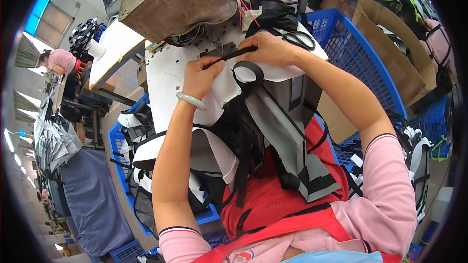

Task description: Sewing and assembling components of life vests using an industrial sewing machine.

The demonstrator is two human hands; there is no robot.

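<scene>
My left hand [201, 77], with a pale bangle at its wrist, is closed on a black webbing strap [237, 54]. The fingers of my right hand [271, 51] pinch the same strap a little farther right. Both hands are just in front of the needle area of a sewing machine [187, 2], whose worn brown head hides part of it. From the strap hangs a sewn piece of white, grey and black fabric [275, 117], which drapes over the table edge onto my red apron [273, 204]. A loop of black strap [248, 71] stands up between my hands.
Scissors with black handles [301, 40] lie at the table's right, beside dark cloth [278, 12]. A blue plastic crate [373, 63] and a cardboard box [385, 44] stand to the right. Another blue crate [116, 139] at left holds fabric pieces. A person in pink [63, 61] sits far left.
</scene>
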